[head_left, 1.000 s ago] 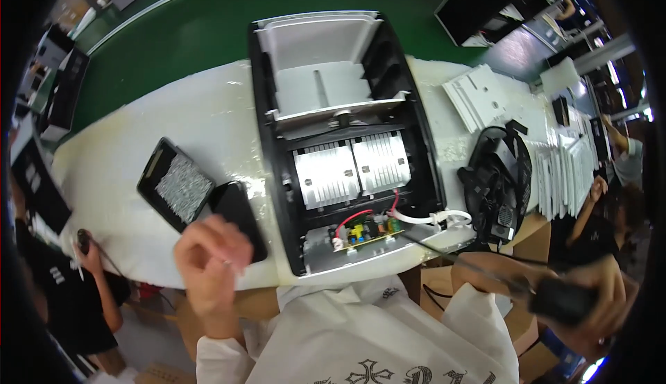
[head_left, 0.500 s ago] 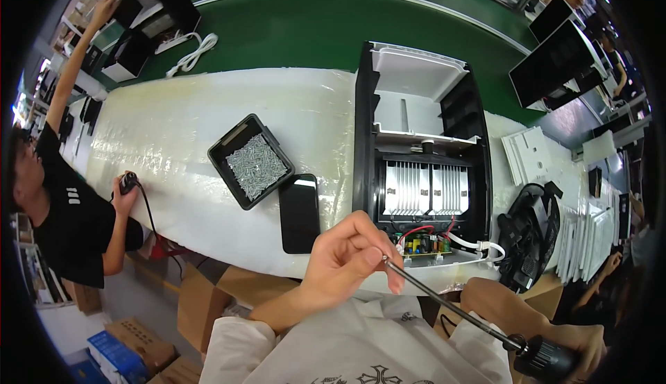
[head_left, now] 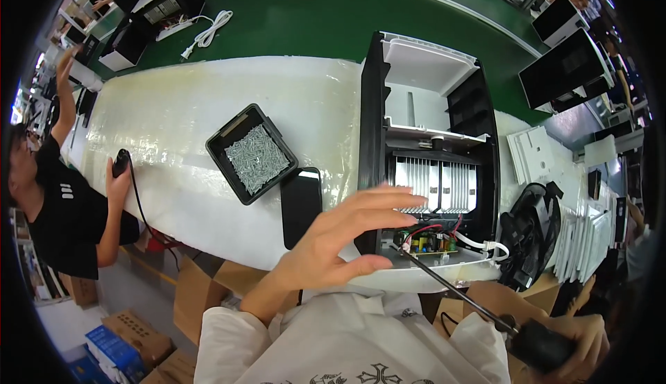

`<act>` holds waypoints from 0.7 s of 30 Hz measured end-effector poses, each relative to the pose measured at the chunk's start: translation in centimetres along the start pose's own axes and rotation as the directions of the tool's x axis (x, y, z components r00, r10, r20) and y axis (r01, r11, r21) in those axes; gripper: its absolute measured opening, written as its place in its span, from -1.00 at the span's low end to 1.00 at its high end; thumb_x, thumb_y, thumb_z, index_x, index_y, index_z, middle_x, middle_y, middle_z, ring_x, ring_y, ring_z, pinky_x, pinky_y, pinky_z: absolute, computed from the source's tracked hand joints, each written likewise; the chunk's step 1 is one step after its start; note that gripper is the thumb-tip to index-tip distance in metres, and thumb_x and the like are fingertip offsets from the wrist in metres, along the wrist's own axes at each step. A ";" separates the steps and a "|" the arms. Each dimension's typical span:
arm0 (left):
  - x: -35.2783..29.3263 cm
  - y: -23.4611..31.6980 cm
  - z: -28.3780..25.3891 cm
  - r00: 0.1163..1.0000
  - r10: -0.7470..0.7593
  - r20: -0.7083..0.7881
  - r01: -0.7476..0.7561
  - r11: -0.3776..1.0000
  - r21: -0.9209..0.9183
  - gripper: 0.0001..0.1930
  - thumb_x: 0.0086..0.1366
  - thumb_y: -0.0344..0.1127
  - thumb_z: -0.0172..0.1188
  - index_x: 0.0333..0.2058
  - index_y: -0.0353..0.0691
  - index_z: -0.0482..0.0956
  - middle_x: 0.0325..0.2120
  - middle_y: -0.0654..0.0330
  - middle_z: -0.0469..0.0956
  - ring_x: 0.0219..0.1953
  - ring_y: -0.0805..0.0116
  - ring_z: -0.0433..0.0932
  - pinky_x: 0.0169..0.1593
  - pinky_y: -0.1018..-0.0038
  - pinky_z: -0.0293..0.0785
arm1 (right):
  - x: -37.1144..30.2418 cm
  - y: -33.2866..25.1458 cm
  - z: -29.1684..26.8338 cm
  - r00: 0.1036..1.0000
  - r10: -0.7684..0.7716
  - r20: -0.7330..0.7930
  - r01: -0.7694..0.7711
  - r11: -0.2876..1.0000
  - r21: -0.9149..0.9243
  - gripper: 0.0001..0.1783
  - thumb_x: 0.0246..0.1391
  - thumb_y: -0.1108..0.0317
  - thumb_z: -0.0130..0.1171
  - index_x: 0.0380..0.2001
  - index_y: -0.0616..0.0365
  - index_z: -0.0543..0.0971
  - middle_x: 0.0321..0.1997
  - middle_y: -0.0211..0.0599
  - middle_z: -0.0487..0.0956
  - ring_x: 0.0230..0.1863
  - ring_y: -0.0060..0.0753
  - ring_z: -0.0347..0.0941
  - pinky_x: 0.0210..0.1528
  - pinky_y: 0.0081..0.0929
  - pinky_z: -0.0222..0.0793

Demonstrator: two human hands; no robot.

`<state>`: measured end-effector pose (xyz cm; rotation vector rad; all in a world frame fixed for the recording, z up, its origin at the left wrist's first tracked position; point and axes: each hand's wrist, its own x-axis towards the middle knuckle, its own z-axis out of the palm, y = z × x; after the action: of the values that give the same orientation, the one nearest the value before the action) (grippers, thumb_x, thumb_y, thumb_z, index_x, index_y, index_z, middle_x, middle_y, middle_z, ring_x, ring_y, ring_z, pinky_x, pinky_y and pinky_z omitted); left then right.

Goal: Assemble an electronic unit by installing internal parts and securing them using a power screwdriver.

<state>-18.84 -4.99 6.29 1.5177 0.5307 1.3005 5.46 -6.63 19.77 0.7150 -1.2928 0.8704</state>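
Note:
My left hand (head_left: 329, 238) is open, its fingers apart, above the near left corner of a black and white appliance housing (head_left: 372, 117). My right hand (head_left: 586, 342) grips the black handle of an electric screwdriver (head_left: 461, 294) at the lower right. The long shaft slants up and left, its tip near the left end of a circuit board (head_left: 433, 243) with red wires. Beyond the board, finned metal heat sinks (head_left: 454, 188) sit inside the housing. A black tray (head_left: 239, 126) of loose screws (head_left: 257, 158) and a black phone (head_left: 300, 210) lie to the left.
A co-worker (head_left: 66, 210) at the left holds a corded black tool (head_left: 122, 162). Right of the housing are a black plastic part (head_left: 531, 235) and stacked white panels (head_left: 531, 151). Cardboard boxes (head_left: 194, 290) stand below the table edge. A green conveyor (head_left: 298, 27) runs behind.
My left hand has let go of the screwdriver tip, opened its fingers and moved up and slightly left. The screwdriver has shifted slightly. The co-worker's raised arm is lower.

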 end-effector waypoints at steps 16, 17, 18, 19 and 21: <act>-2.4 -7.0 -0.5 0.977 0.158 0.143 -0.203 0.893 0.401 -0.72 0.24 -0.34 -0.07 -0.25 -0.10 0.66 -0.06 0.20 0.57 0.18 0.05 0.36 0.40 -0.07 -0.17 | -6.0 1.7 1.0 0.766 0.584 -0.270 -0.642 0.676 -0.362 -0.54 0.01 0.21 0.40 -0.28 0.10 0.29 -0.58 -0.26 0.49 -0.65 -0.35 0.50 -0.63 -0.43 0.55; -2.3 -7.0 -0.4 0.977 0.161 0.140 -0.205 0.892 0.404 -0.72 0.23 -0.33 -0.06 -0.25 -0.10 0.66 -0.06 0.21 0.58 0.18 0.05 0.36 0.39 -0.08 -0.17 | -5.9 1.7 0.7 0.764 0.586 -0.271 -0.645 0.670 -0.369 -0.54 0.01 0.21 0.40 -0.28 0.10 0.29 -0.58 -0.26 0.49 -0.65 -0.35 0.50 -0.63 -0.43 0.55; -2.4 -7.0 -0.4 0.976 0.166 0.140 -0.209 0.894 0.396 -0.72 0.23 -0.33 -0.06 -0.25 -0.10 0.66 -0.06 0.21 0.58 0.18 0.05 0.36 0.39 -0.08 -0.17 | -5.8 1.8 0.3 0.742 0.629 -0.233 -0.668 0.662 -0.341 -0.54 0.01 0.22 0.40 -0.28 0.11 0.29 -0.57 -0.24 0.50 -0.64 -0.32 0.50 -0.61 -0.41 0.55; -2.4 -6.9 -0.4 0.977 0.158 0.146 -0.204 0.894 0.399 -0.72 0.22 -0.35 -0.05 -0.25 -0.10 0.66 -0.06 0.20 0.58 0.18 0.05 0.37 0.39 -0.08 -0.17 | -5.7 1.8 0.1 0.716 0.671 -0.192 -0.693 0.650 -0.313 -0.54 0.01 0.22 0.40 -0.27 0.12 0.29 -0.56 -0.22 0.51 -0.63 -0.29 0.51 -0.60 -0.38 0.56; -2.1 -6.9 -0.3 0.977 0.155 0.149 -0.202 0.893 0.402 -0.73 0.16 -0.38 -0.02 -0.25 -0.11 0.66 -0.05 0.21 0.57 0.18 0.04 0.37 0.39 -0.11 -0.16 | -5.6 2.0 0.2 0.722 0.664 -0.195 -0.686 0.653 -0.320 -0.54 0.00 0.24 0.40 -0.27 0.13 0.29 -0.55 -0.20 0.51 -0.63 -0.26 0.51 -0.57 -0.34 0.56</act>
<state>-17.92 -3.97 -0.75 2.0234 0.6345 1.2828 3.36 -6.59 14.26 -0.1436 -1.6420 1.1803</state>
